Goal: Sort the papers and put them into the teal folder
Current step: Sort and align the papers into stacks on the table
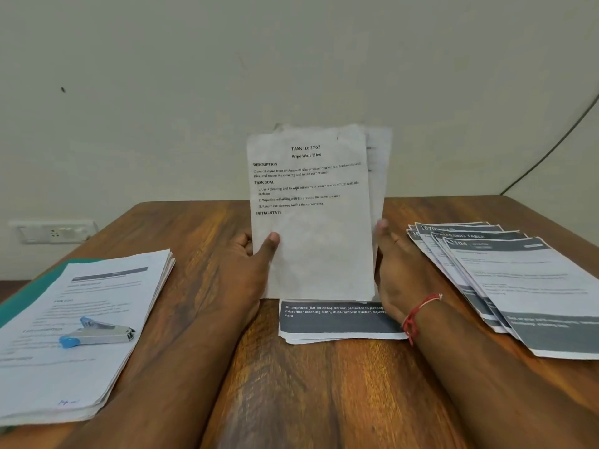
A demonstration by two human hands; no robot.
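I hold a small sheaf of white printed papers upright on its lower edge at the table's middle. My left hand grips its left edge, thumb on the front sheet. Against the right edge lies my right hand, fingers straight. The sheaf stands on a flat pile of papers with a grey band. The teal folder lies at the left under a thick paper stack.
A silver stapler with blue ends rests on the left stack. Several fanned sheets with dark headers lie at the right. A wall stands close behind the wooden table; a socket plate is at the left.
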